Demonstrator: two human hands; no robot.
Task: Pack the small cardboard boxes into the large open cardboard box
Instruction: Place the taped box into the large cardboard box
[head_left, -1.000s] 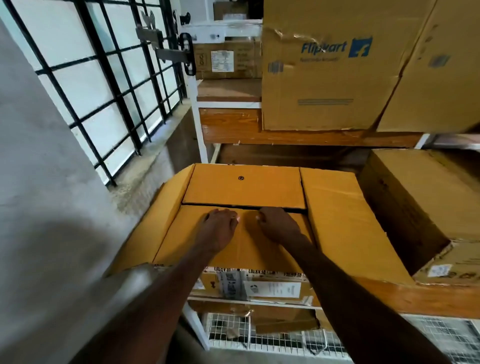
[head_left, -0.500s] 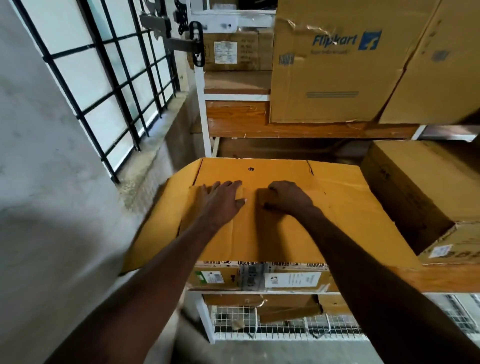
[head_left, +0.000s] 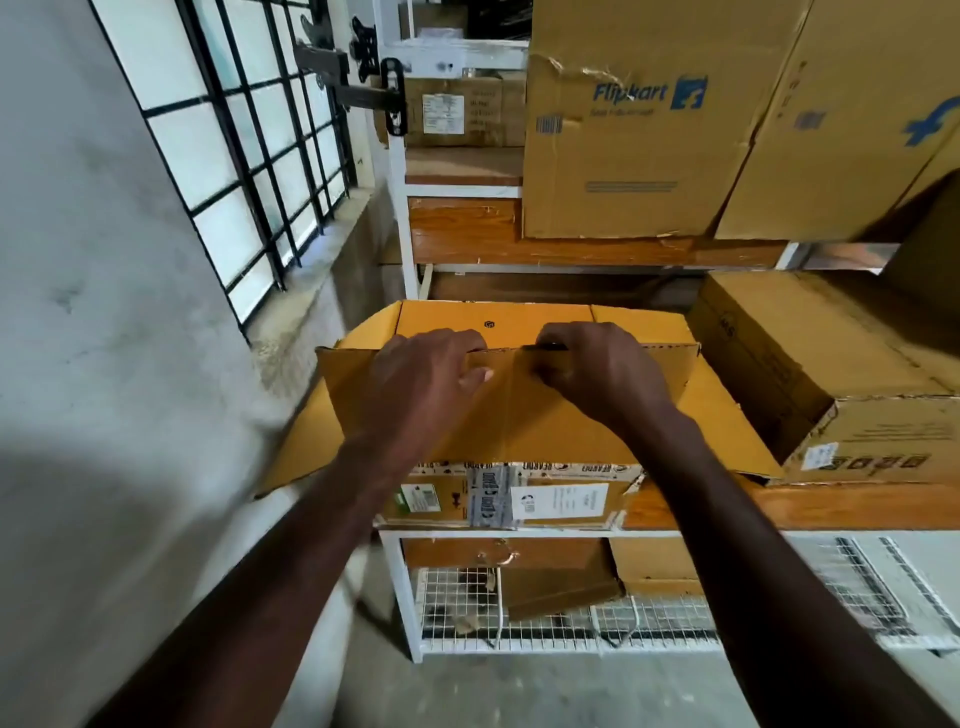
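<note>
The large yellow-brown cardboard box (head_left: 524, 415) sits at the middle of the frame on a wooden shelf board (head_left: 779, 506) of a white metal rack, its near flap (head_left: 519, 415) raised toward the camera and its side flaps spread out left and right. The left hand (head_left: 415, 384) curls its fingers over the top edge of that near flap, thumb on the near face, grasping it. The right hand (head_left: 597, 369) grips the same edge just beside it, fingers bent over the far side, knuckles up. Both forearms reach in from the bottom of the frame, converging on the flap. To the right stands a plain brown carton (head_left: 810, 364) on the same shelf; above, a printed Flipkart carton (head_left: 634, 140). A barred window (head_left: 234, 156) fills the upper left.
</note>
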